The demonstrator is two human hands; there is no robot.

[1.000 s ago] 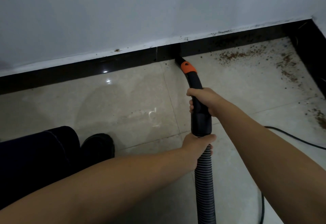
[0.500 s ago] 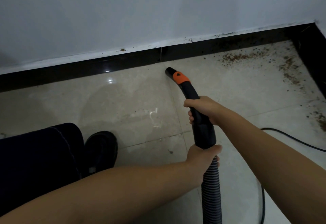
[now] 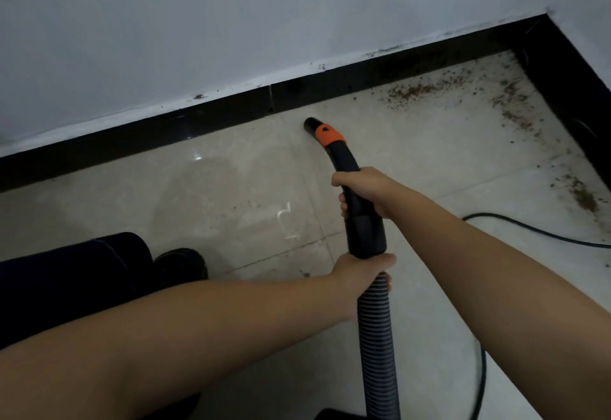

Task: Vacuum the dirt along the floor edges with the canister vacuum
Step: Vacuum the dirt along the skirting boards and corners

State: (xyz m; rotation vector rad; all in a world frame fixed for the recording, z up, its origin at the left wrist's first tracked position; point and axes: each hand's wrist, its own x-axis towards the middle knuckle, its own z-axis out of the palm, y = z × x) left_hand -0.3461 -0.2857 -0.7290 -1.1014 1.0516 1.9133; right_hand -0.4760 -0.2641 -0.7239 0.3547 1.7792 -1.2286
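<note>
Both hands on vacuum wand.
Right hand [image 3: 367,190] fingers clamp wand [image 3: 353,188]; left hand [image 3: 365,272] fingers clamp hose [image 3: 377,337] behind.

Pale glossy tiled floor [image 3: 231,188], crossed by thin grout lines and edged by a black skirting strip [image 3: 132,142] under the white wall. Brown dirt [image 3: 416,90] scattered along the far edge toward the corner, more dirt [image 3: 583,193] in a patch by the right-hand skirting. Black cable [image 3: 529,229] snaking over the tiles at right. Dark shoe [image 3: 180,266] planted on the tiles at lower left. Small white scuff mark [image 3: 287,221] near the middle.
</note>
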